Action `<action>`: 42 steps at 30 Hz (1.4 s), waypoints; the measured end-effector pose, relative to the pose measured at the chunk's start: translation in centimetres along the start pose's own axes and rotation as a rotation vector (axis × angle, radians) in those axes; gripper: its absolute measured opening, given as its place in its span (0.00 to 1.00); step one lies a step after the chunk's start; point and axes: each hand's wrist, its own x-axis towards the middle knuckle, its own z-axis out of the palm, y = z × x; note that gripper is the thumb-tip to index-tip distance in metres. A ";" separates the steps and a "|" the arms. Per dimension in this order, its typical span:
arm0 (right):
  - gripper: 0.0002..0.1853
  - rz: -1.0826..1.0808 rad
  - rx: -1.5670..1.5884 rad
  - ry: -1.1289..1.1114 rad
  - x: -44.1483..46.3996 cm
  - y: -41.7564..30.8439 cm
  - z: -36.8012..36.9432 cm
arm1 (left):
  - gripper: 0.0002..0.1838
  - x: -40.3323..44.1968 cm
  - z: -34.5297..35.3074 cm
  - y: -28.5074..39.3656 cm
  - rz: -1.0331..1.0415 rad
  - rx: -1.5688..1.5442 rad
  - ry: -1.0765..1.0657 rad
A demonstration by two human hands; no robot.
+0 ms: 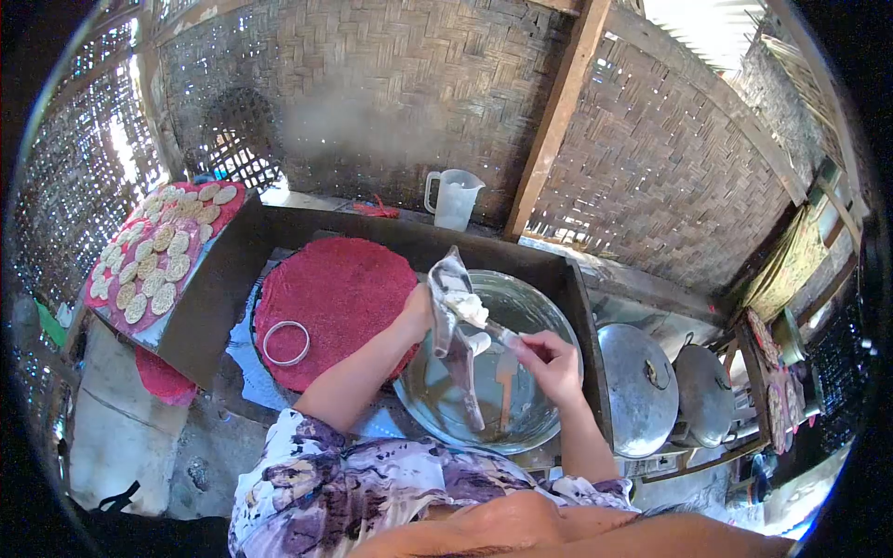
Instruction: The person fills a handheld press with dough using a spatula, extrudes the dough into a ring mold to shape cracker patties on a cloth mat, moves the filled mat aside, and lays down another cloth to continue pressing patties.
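My left hand (419,311) is closed on the edge of a limp grey bag (450,282), smeared with white, whose lower end droops over the basin. A lump of white paste (471,310) sits at the bag's opening. Closed around the handle of a spoon (502,335) is my right hand (551,365); paste covers the spoon's far end, so its shape is hidden. Below both hands stands a wide metal basin (544,302) with pale residue on its inside. A flat wooden spatula (506,386) rests in it.
Left of the basin lies a round red mat (335,288) with a white ring (286,343) on it. Farther left, a pink-covered board (102,288) bears several pale discs. A plastic jug (456,200) stands behind. Lidded pots (636,391) are at the right.
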 end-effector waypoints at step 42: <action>0.40 0.585 1.816 -1.113 -2.3 -11.9 16.1 | 0.37 -21.0 3.4 12.5 0.792 0.331 -0.249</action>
